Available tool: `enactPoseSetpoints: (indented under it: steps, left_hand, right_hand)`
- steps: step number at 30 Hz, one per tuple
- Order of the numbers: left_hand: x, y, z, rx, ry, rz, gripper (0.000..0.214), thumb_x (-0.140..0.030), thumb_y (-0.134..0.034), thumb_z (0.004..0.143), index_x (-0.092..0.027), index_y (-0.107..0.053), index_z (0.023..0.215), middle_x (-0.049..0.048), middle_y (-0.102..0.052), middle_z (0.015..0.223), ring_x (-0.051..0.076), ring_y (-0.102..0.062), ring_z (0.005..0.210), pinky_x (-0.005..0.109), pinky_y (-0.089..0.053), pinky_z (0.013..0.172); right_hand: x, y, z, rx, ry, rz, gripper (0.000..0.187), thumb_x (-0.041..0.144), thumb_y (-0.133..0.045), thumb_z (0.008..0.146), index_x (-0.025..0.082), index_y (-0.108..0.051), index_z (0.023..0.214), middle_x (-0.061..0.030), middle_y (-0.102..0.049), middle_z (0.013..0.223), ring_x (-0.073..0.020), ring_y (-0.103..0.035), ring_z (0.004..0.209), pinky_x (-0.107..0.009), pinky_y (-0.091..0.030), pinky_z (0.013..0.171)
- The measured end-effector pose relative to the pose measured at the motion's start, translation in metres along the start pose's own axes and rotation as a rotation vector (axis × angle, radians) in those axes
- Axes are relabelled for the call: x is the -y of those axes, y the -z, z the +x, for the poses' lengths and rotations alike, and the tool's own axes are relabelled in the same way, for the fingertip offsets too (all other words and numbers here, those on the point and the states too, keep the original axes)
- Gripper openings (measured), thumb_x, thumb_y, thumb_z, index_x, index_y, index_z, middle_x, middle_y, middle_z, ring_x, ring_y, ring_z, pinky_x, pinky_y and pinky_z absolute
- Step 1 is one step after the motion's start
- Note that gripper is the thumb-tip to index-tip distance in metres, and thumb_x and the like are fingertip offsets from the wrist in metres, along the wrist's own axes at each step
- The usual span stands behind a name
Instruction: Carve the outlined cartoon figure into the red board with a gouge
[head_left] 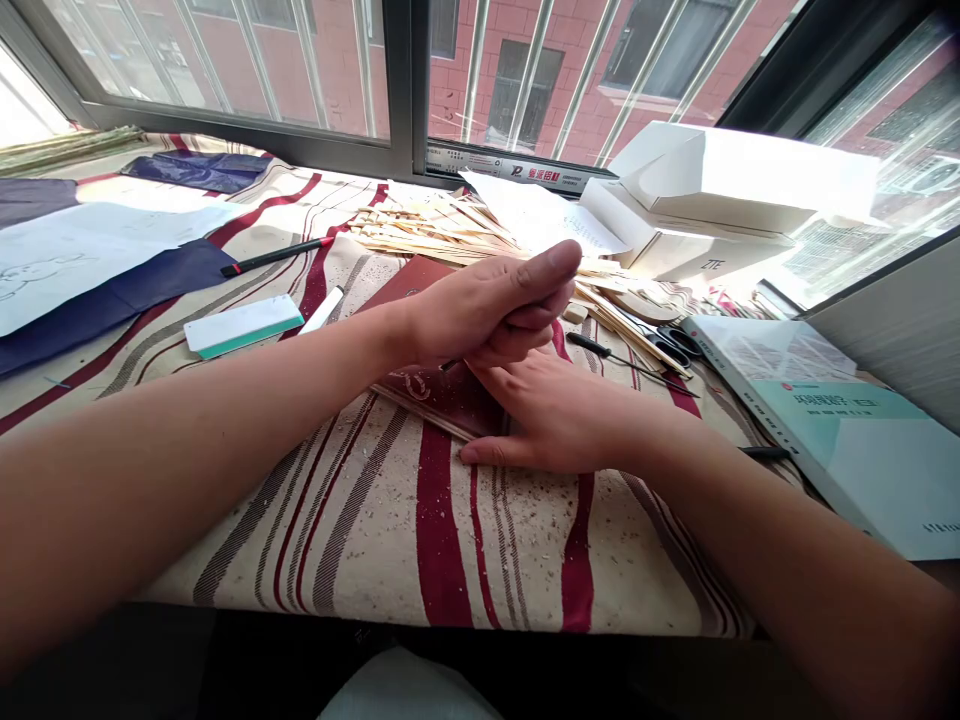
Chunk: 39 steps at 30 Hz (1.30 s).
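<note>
Where the left hand point(487, 310) meets the right hand point(559, 415): above a dark red book point(442, 400), on striped cloth point(442, 530).
Left: clenched loosely against the right's fingers; a small dark tip shows beneath, identity unclear.
Right: released, fingertips resting on the book.
Progress: thin wooden strips point(442, 225) lie heaped beyond; scissors point(667, 345) lie nearby; pale flecks point(645, 560) dot the cloth.

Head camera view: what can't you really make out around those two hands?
Head view:
- A thin dark tip by the left hand: the hands hide whatever it belongs to.
- The red book: the right hand and left hand hide most of its cover.
- The pale green book: its small print is too blurred.
- The paper drawing: the picture's left edge cuts it off.
</note>
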<state>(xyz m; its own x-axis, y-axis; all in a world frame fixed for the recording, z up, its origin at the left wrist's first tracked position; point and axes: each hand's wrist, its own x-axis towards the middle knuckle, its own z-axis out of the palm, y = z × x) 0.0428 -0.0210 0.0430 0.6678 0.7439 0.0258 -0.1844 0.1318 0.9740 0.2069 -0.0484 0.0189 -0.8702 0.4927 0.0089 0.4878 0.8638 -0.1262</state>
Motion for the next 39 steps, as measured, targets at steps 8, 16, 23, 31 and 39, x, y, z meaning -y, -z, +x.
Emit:
enactPoseSetpoints:
  steps: [8,16,23,31,39]
  left_hand:
    - [0.003,-0.003,0.0,-0.293,-0.183,-0.063,0.06,-0.046,-0.041,0.114,-0.019,-0.038,0.06,-0.0068,-0.026,0.05,0.001,-0.022,0.035,0.014,-0.017,0.036]
    - [0.013,-0.005,-0.001,-0.67,-0.464,-0.088,0.065,-0.057,-0.056,0.107,-0.021,-0.033,0.057,-0.0057,-0.029,0.047,0.004,-0.024,0.038,0.02,-0.02,0.035]
    - [0.005,-0.003,-0.001,-0.483,-0.228,-0.054,0.062,-0.048,-0.034,0.116,-0.021,-0.033,0.059,-0.0062,-0.029,0.046,0.003,-0.027,0.032,0.016,-0.02,0.035]
    - [0.006,0.017,0.008,-0.298,-0.091,-0.168,0.061,-0.059,-0.047,0.11,-0.021,-0.034,0.063,-0.0086,-0.026,0.048,0.002,-0.02,0.032,0.014,-0.012,0.033]
    - [0.009,-0.006,0.003,-0.658,-0.299,-0.103,0.063,-0.055,-0.043,0.112,-0.022,-0.03,0.06,-0.0064,-0.027,0.046,0.004,-0.022,0.036,0.021,-0.017,0.035]
  right_hand:
    - [0.005,0.0,0.002,0.048,-0.067,0.038,0.106,0.082,-0.048,0.095,-0.002,-0.045,0.159,-0.0313,-0.035,0.172,-0.0487,-0.027,0.163,-0.067,-0.022,0.133]
    - [-0.001,-0.002,0.002,0.142,-0.11,0.111,0.123,0.085,-0.043,0.095,-0.006,-0.011,0.171,-0.0296,0.0,0.177,-0.0444,0.0,0.168,-0.069,-0.012,0.134]
    - [0.001,-0.001,0.001,0.114,-0.097,0.086,0.118,0.083,-0.047,0.095,-0.005,-0.021,0.17,-0.0304,-0.011,0.177,-0.0471,-0.007,0.167,-0.067,-0.014,0.135]
    - [-0.002,-0.002,0.002,0.098,-0.079,0.08,0.121,0.088,-0.041,0.093,-0.004,-0.022,0.17,-0.0309,-0.015,0.177,-0.0458,-0.01,0.168,-0.066,-0.015,0.136]
    - [-0.004,-0.004,0.001,0.114,-0.069,0.113,0.119,0.085,-0.043,0.095,-0.003,-0.015,0.171,-0.0293,-0.005,0.178,-0.0461,-0.003,0.168,-0.07,-0.014,0.134]
